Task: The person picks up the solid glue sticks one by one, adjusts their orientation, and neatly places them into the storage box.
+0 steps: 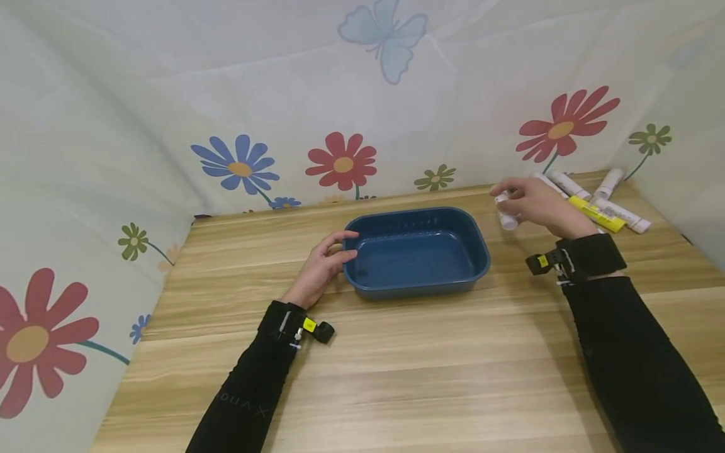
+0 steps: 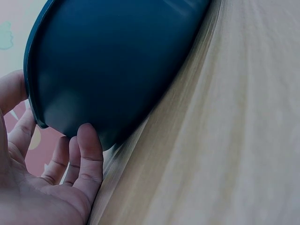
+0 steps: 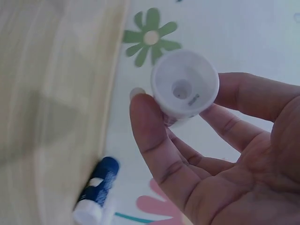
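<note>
A dark blue rectangular plastic basin (image 1: 416, 292) stands on the wooden table. My left hand (image 1: 318, 270) grips its left end, with fingertips over the rim in the head view. From the left wrist, fingers also rest against the outer wall of the basin (image 2: 112, 70). To the right of the basin, my right hand (image 1: 546, 204) pinches a white glue stick (image 1: 507, 220) between thumb and fingers. The right wrist view shows the round recessed end of this glue stick (image 3: 185, 84) facing the camera.
Beyond my right hand, several white tubes (image 1: 608, 185) and a yellow one (image 1: 595, 212) lie in a loose pile at the back right. A tube with a dark blue label (image 3: 99, 183) shows in the right wrist view. Flower-printed cloth (image 1: 272, 94) walls the table's back and sides.
</note>
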Available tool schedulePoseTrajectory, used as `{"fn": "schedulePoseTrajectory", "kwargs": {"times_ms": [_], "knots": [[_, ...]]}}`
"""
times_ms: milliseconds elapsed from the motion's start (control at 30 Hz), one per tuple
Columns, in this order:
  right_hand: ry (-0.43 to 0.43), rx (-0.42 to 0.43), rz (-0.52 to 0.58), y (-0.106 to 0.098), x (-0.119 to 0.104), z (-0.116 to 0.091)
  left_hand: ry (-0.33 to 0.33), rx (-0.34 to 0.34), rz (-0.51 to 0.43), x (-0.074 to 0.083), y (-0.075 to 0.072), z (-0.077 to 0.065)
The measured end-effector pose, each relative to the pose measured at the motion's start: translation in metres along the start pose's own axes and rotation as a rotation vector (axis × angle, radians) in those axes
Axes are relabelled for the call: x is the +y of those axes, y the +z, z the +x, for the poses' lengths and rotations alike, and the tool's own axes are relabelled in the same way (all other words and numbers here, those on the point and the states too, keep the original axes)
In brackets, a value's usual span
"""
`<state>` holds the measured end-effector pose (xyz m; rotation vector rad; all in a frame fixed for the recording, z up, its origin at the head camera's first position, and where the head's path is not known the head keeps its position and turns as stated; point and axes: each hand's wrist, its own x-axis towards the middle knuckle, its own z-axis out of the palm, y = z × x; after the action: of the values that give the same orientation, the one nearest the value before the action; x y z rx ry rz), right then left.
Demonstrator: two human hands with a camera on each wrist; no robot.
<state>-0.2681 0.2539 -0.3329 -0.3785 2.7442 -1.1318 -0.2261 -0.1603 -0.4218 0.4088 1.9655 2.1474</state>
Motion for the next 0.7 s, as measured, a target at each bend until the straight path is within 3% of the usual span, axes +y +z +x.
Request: {"fn": "schedulePoseTrajectory", "kwargs": {"times_ms": [400,700], "knots": [[-0.042,-0.001,0.028,0.005,-0.035,-0.006,-0.007,0.003,-0.005,0.001,0.000,-0.001],[-0.119,-0.045,0.041,0.025,-0.065,-0.008,-0.002,-0.009,-0.006,0.001,0.000,0.000]]}}
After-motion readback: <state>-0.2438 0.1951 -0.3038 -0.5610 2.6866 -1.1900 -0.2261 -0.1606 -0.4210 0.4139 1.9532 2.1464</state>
